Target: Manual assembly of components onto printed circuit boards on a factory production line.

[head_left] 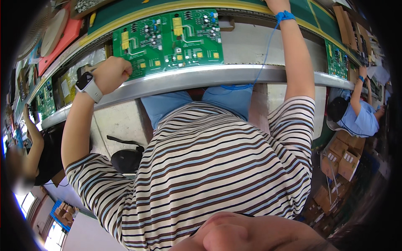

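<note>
A green circuit board panel (167, 54) lies across the conveyor rails in front of me. It carries two matching layouts with yellow transformers, small blue parts and square yellow pieces along the near side. At the panel's near left corner is my left hand (112, 74), its fingers curled closed; whatever they may hold is hidden. A watch with a pale band is on that wrist. My right hand (278, 5) reaches far beyond the rail, cut off by the upper edge, so its fingers do not show. Round the right wrist sits a blue wrist strap (285, 16) with a thin cord hanging down.
A metal rail (234, 74) runs along the near side of the line. Further boards lie on it, one at the right (337, 60) and one at the left (45, 100). Co-workers sit on both sides. Cardboard boxes (341, 154) are stacked at right.
</note>
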